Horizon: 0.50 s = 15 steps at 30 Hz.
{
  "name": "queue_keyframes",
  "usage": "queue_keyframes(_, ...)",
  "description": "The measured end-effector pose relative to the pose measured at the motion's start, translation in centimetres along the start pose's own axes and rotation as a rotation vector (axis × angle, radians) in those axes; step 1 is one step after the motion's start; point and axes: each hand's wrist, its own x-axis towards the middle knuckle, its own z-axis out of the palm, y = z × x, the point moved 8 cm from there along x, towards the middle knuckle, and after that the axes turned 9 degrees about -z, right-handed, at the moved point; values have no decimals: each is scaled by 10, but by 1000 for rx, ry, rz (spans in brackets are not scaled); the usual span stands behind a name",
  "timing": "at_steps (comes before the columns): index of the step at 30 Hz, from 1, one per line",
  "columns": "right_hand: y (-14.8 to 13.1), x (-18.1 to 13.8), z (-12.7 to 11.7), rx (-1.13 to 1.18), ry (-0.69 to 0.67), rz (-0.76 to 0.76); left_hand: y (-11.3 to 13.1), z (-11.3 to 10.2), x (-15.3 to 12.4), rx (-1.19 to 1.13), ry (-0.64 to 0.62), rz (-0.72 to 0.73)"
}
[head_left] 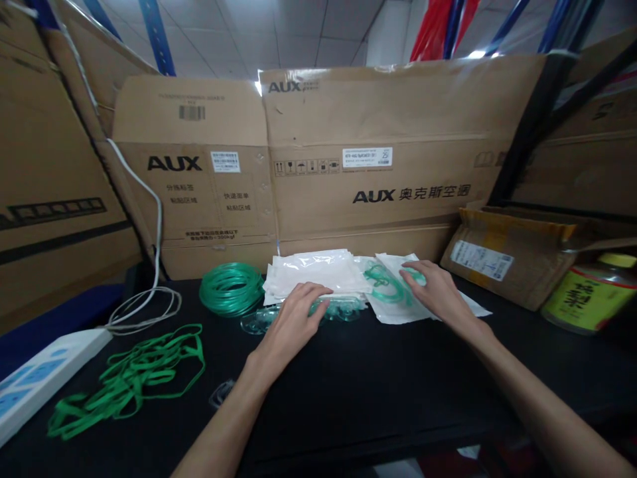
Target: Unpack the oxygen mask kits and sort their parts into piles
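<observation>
My left hand reaches over a row of clear green plastic pieces, fingers stretched forward and thumb apart. Behind these pieces lies a stack of white pouches with glossy clear fronts. My right hand is spread over a pouch with green tubing inside, its fingertips at the upper right part. I cannot see either hand gripping anything. To the left of the stack sits a coil of clear green tube. A loose heap of green elastic strap lies nearer, at the left.
Large cardboard panels stand behind the black tabletop. A white power strip with its cable is at the left. An open cardboard box and a yellow-lidded jar stand at the right. Small clear loops lie by my left forearm.
</observation>
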Motion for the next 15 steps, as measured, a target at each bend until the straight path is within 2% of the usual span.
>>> queue_keyframes(4,25,0,36,-99,-174,72,12,-2,0,-17,15,26)
queue_keyframes(8,45,-7,67,-166,-295,180,12,-1,-1,3,-8,27)
queue_keyframes(11,62,-11,71,-205,-331,207,9,-1,-2,19,-15,27)
queue_keyframes(15,83,-15,56,-266,-322,224,7,0,-2,25,-20,28)
